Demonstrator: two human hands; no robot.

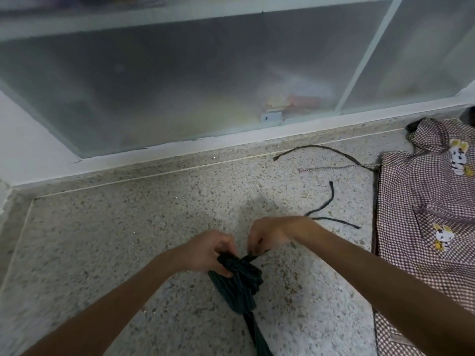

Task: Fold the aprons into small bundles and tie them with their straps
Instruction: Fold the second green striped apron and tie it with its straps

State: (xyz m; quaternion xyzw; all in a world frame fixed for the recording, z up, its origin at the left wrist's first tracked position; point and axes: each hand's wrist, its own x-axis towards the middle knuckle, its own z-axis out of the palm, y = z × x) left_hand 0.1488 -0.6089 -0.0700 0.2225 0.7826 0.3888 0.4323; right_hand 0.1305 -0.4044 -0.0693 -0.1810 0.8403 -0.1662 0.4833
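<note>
Head view: my left hand grips the dark striped apron bundle on the speckled floor. My right hand pinches its strap, fingertips hidden. At right, the checked apron runs off frame.

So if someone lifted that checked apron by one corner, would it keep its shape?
Probably not. The checked apron lies rumpled and creased on the floor, so it likely droops. Its thin straps trail loose and would probably dangle.
</note>
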